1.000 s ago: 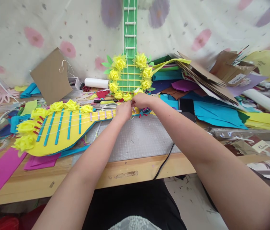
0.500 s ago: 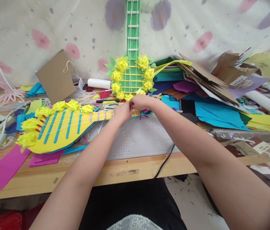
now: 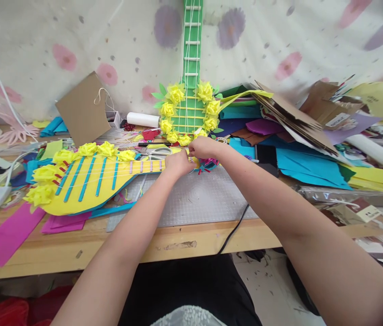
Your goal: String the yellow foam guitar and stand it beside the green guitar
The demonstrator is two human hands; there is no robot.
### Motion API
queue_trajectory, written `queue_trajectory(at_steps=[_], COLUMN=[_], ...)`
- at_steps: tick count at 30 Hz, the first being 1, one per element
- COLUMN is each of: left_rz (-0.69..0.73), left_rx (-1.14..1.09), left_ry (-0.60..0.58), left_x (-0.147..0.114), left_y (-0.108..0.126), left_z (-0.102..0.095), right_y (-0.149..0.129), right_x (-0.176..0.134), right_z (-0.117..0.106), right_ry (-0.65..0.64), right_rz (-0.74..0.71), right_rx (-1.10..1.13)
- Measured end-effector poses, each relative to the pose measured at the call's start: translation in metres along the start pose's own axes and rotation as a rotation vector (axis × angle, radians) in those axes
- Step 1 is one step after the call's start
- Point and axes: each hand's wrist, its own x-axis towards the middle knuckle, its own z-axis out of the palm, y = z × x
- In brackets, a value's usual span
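Observation:
A yellow craft guitar (image 3: 89, 199) lies on its back along the table, with blue strips, purple frets, yellow paper flowers and thin white strings (image 3: 137, 165). My left hand (image 3: 179, 164) is closed over its neck, with the strings running in under the fingers. Right beside it, my right hand (image 3: 203, 148) is closed in a pinch, and a bit of white string shows between the hands. The fingertips are largely hidden. Grey-handled scissors (image 3: 159, 153) lie just behind the neck. Below my right hand is the guitar's head end, with red and blue bits (image 3: 208, 167).
A green craft guitar (image 3: 193, 68) stands upright behind my hands. A grey cutting mat (image 3: 208, 199) lies in front. Cardboard (image 3: 84, 106), a white roll (image 3: 143, 119) and magenta sheets (image 3: 8, 235) are leftward; a dark phone (image 3: 266, 154) and blue sheets (image 3: 313, 167) are rightward.
The whole view has shifted slightly, moving things a little to the right and down. My hands remain together at the neck, with the fingers a little further apart.

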Motion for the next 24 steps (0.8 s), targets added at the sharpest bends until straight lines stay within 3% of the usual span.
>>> queue_trajectory(at_steps=[9, 15, 24], left_rz=[-0.108, -0.092, -0.105], left_rx=[-0.078, -0.143, -0.214], left_ry=[0.126, 0.127, 0.099], left_x=[-0.002, -0.006, 0.002], left_y=[0.004, 0.008, -0.009], left_z=[0.008, 0.008, -0.005], right_y=[0.009, 0.003, 0.005], right_x=[0.0, 0.002, 0.003], right_z=[0.002, 0.0, 0.002], right_ry=[-0.087, -0.085, -0.063], right_rz=[-0.012, 0.012, 0.044], right_rx=[0.287, 0.218, 0.242])
